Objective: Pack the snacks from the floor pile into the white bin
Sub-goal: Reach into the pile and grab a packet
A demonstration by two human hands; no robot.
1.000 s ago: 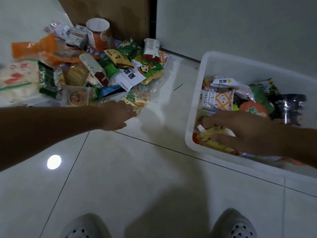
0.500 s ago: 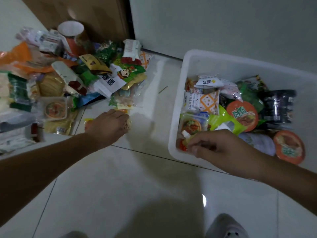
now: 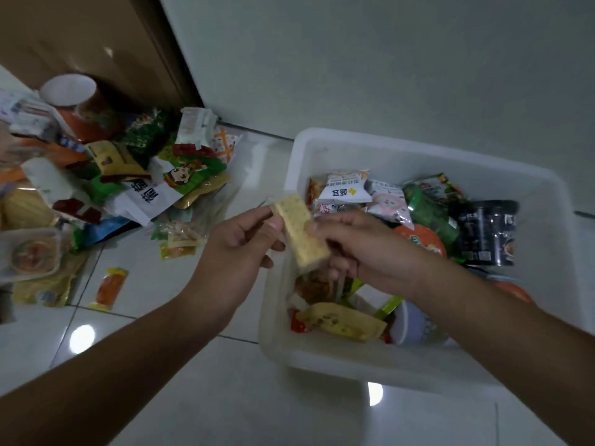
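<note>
A pale yellow cracker pack (image 3: 301,231) is held tilted over the left rim of the white bin (image 3: 418,156). My left hand (image 3: 238,243) pinches its upper left end, and my right hand (image 3: 363,249) grips its right side. The bin holds several snacks: a white pouch (image 3: 346,188), a black cup (image 3: 486,233), an orange-lidded cup (image 3: 421,238) and a yellow packet (image 3: 341,321). The floor pile (image 3: 106,181) of mixed snack packs lies to the left.
An orange sachet (image 3: 109,288) and small clear packets (image 3: 180,243) lie loose on the white tiles between pile and bin. A clear lidded tub (image 3: 29,254) sits at the far left. A brown door (image 3: 90,43) and grey wall stand behind.
My left hand has lifted from the floor pile with the cracker pack and moved right to the bin's edge. My right hand has risen from the bin and taken hold of the same pack.
</note>
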